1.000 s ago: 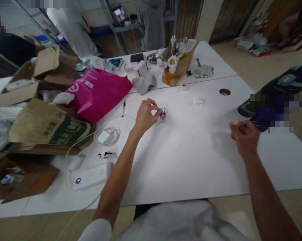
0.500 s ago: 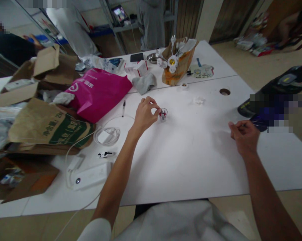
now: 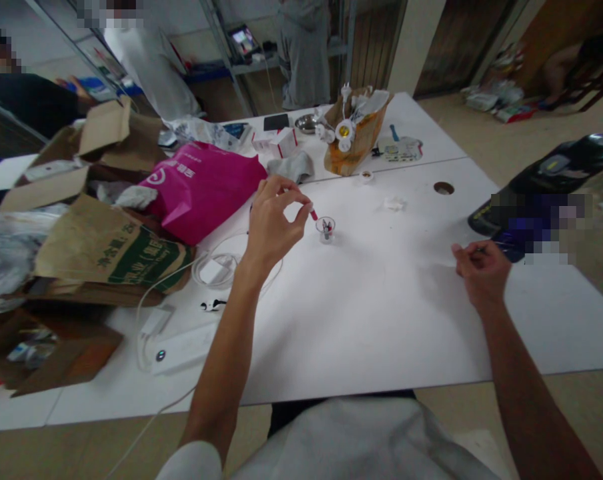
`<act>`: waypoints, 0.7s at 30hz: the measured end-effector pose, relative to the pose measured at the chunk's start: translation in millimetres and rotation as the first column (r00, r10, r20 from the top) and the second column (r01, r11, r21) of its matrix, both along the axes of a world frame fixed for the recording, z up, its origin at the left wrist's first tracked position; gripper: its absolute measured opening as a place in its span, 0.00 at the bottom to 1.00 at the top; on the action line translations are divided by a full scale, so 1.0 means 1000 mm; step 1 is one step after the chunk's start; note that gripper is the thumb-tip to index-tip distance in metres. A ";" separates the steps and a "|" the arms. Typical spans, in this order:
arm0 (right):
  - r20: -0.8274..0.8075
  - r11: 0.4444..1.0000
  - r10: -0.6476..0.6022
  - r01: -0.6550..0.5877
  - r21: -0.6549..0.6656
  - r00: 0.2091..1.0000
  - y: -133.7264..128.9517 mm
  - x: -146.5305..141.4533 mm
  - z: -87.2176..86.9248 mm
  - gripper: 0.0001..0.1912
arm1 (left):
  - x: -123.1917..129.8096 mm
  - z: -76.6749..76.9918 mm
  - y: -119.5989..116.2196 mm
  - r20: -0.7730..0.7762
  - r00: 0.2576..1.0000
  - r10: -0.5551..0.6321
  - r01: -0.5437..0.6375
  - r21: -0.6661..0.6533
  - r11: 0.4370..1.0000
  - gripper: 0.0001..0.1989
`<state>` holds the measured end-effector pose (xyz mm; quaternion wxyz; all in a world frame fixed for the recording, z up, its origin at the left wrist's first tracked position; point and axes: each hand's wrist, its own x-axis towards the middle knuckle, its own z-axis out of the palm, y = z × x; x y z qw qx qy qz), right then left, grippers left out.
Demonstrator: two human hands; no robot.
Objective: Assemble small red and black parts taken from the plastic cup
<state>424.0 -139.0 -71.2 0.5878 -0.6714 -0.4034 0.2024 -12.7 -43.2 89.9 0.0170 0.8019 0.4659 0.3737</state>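
Pinched between thumb and fingertips of the left hand (image 3: 271,220), a small red-tipped pin (image 3: 313,215) was held just above a small clear plastic cup (image 3: 325,229), apparently lifted from it. Well right of the cup, the right hand (image 3: 481,270) was curled loosely shut on the white table (image 3: 381,313).

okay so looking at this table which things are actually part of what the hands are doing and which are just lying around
In use:
- left hand, pinching a small red piece
- small clear cup
- right hand, closed, contents unclear

Lying about:
- pink bag
- brown paper bag
- white charger and cable
- pen
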 end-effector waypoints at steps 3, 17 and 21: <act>0.023 1.000 0.027 -0.027 0.006 0.999 0.000 -0.007 0.001 0.36 | -0.005 0.015 -0.016 0.023 1.000 0.005 -0.006 0.030 1.000 0.03; 0.092 0.750 0.657 -0.661 0.028 0.749 0.005 -0.150 0.065 0.18 | -0.001 -0.018 -0.054 0.494 0.857 -0.148 0.373 -0.393 0.841 0.15; -0.036 0.544 0.838 -0.839 -0.020 0.545 0.017 -0.183 0.065 0.19 | 0.002 -0.061 -0.053 0.643 0.763 -0.068 0.485 -0.499 0.718 0.20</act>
